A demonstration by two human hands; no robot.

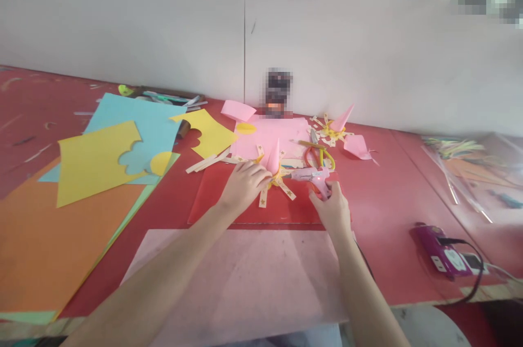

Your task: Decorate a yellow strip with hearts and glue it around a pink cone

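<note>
My right hand (333,206) is wrapped round the handle of a pink glue gun (312,175). Its nozzle points left at a paper craft piece made of a pink paper cone (273,157) with yellow paper at its base. Star-printed paper strips (288,190) spread out from under the cone. My left hand (245,182) is closed at the left side of the cone's base, its fingertips pinching the piece. All this is above a red board (216,200). Whether the nozzle touches the paper is hard to make out.
Scissors (314,153) lie behind the glue gun. A second cone piece (342,118) stands at the back right. Yellow (96,159), blue (118,113) and orange sheets (53,238) cover the left side. A purple power strip (439,251) with cables sits at the right.
</note>
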